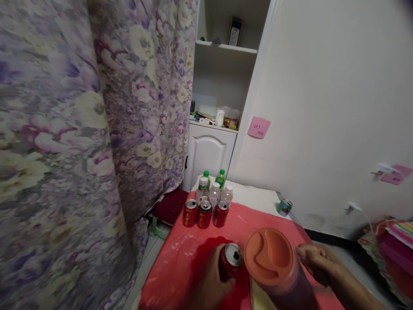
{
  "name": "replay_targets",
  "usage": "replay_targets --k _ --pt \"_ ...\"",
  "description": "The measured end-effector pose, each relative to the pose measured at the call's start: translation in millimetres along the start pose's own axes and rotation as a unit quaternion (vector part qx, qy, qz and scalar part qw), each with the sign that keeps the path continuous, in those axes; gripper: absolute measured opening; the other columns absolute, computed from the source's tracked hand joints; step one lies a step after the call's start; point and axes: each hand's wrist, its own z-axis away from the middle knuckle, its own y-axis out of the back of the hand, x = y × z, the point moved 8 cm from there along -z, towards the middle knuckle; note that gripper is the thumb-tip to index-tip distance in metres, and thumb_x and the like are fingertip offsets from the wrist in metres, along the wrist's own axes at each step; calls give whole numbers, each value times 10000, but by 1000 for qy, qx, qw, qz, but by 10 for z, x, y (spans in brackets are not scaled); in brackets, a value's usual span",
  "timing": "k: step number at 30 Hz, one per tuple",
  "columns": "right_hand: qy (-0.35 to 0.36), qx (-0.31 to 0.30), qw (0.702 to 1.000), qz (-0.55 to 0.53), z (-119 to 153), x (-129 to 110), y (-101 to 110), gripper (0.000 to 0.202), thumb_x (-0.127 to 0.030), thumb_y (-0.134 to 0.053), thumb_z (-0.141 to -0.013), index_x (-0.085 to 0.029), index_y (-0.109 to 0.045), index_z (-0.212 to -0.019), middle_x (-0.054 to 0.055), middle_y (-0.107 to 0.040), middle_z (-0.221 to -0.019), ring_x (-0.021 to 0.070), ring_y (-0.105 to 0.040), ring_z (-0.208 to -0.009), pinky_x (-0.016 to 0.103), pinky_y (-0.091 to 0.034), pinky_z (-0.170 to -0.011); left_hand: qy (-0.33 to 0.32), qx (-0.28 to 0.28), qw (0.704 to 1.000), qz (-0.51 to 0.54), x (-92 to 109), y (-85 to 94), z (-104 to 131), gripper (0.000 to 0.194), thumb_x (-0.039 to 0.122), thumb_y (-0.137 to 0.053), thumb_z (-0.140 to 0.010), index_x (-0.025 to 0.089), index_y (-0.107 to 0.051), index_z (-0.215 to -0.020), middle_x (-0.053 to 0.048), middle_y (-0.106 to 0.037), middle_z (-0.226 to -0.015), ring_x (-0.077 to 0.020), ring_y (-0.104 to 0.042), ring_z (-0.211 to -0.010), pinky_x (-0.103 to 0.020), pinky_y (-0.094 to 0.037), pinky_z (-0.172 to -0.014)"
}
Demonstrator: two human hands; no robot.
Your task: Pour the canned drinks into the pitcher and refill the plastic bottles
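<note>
My left hand (209, 284) is wrapped around an opened red drink can (231, 260) with its top facing up. Right beside that can is a pitcher with an orange lid (269, 256). My right hand (318, 262) is closed at the pitcher's right side, where its handle would be; the handle itself is hidden by the fingers. Farther back on the red table cover (174, 258), three red cans (204, 215) stand in a row. Several clear plastic bottles (214, 194) with white or green caps are grouped behind them.
A teal can (285, 207) lies tilted at the table's back right. Something pale yellow (258, 297) is partly visible below the pitcher. A floral curtain (97, 150) hangs on the left, near a dark red stool (169, 206). A white cabinet (209, 150) stands behind the table.
</note>
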Motion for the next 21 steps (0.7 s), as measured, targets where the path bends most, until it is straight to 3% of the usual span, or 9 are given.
replay_targets --k 5,10,17,21 --pt "-5 3 1000 -19 -29 117 1 604 -732 -620 -699 -245 -331 -489 -77 -219 -497 90 -136 -483 302 -109 -483 -13 -33 999 12 -36 -56 -10 705 50 -617 -616 203 -549 -1301 -106 -668 -1370 -280 -588 -1328 -406 -450 -1162" --pt "9 28 999 -40 -2 240 65 557 -682 -569 -819 -237 -384 -541 -85 -250 -532 93 -129 -513 310 -112 -499 -22 -37 999 17 4 -66 -7 709 31 -590 -604 234 -566 -1283 -81 -676 -1365 -273 -599 -1318 -411 -455 -1159" --pt "26 31 997 -70 53 285 44 583 -737 -540 -830 -251 -331 -585 -91 -231 -554 100 -111 -533 311 -90 -502 -28 -28 999 12 -31 -55 -32 710 60 -620 -612 231 -560 -1299 -75 -680 -1360 -260 -606 -1312 -377 -471 -1146" --pt "31 38 994 -94 73 317 26 563 -688 -542 -867 -250 -336 -578 -96 -213 -538 104 -103 -530 313 -111 -496 -36 -31 999 14 -10 -57 -23 706 44 -618 -597 229 -578 -1277 -75 -693 -1338 -258 -618 -1295 -368 -478 -1136"
